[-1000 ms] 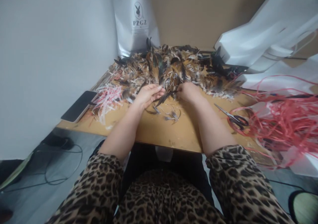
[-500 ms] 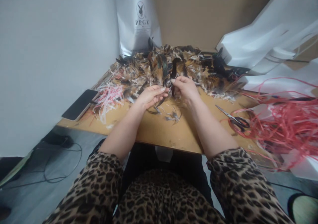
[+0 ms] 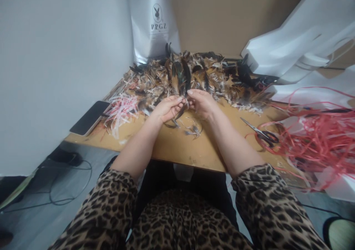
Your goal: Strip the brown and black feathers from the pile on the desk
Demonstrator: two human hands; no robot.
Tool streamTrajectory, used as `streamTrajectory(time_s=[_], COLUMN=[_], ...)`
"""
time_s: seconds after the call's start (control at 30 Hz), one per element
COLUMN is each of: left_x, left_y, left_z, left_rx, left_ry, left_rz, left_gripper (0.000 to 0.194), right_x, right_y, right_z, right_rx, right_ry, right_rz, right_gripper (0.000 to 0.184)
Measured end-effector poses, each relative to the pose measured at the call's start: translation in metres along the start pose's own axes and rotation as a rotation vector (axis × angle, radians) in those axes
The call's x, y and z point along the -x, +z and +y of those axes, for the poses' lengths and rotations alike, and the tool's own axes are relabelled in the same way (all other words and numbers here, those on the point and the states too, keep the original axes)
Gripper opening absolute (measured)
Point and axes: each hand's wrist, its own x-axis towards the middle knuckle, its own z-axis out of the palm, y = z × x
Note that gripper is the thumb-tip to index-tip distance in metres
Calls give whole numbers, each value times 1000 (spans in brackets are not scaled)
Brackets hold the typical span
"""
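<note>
1. Farthest left, a dark-screened phone [image 3: 90, 117] lay on the counter [image 3: 183, 150], its long side running obliquely away from the person.
2. Just beside it, a tangle of pink and white strands [image 3: 122, 111] spread toward the counter's front edge.
3. Behind, a silver bag [image 3: 156, 31] stood upright, and a wide heap of brown, white and black feathers [image 3: 212, 80] stretched rightward from near its foot.
4. The left hand [image 3: 169, 107] had its thumb and fingers pinched together on the lower end of a feather bunch [image 3: 181, 74].
5. That bunch was at the counter's middle, against the near side of the heap. Its long axis ran almost straight away from the person, stems toward the body, dark glossy tips pointing to the back and curving a little.
6. Under the hands, small feather scraps [image 3: 193, 129] lay scattered.
7. The right hand [image 3: 202, 102] met the bunch from its right side, thumb and fingers narrowed on the base of the outermost dark feather; how firmly, I could not tell.
8. Farther right, scissors [image 3: 260, 131] pointed their blades back and leftward, handles touching a mass of red strands [image 3: 327, 139].
</note>
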Motion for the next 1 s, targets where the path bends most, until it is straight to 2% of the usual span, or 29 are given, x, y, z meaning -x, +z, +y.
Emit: streamTrajectory(time_s=[0.1, 0.17, 0.3, 0.4, 0.47, 0.57, 0.67, 1.0], left_x=[2, 3, 2, 0, -1, -1, 0, 2], left_y=[1, 1, 0, 0, 0, 1, 1, 2], left_z=[2, 2, 2, 0, -1, -2, -2, -2], left_rx=[42, 44, -37, -147, -199, -247, -268, -380], left_ry=[-15, -23, 6, 68, 94, 97, 85, 95], left_rz=[-20, -16, 38, 96, 143, 166, 139, 88], left_gripper=[9, 9, 3, 3, 6, 11, 13, 13], right_x=[2, 3, 2, 1, 2, 3, 3, 4], right_y=[0, 1, 2, 2, 2, 1, 1, 2], right_z=[1, 2, 4, 2, -1, -3, -3, -5], right_rx=[-12, -9, 67, 207, 321, 443, 477, 461], right_ry=[61, 54, -42, -145, -208, -273, -304, -240], right_rz=[-113, -133, -14, 112, 151, 156, 149, 128], right_gripper=[41, 39, 39, 35, 30, 24, 21, 27])
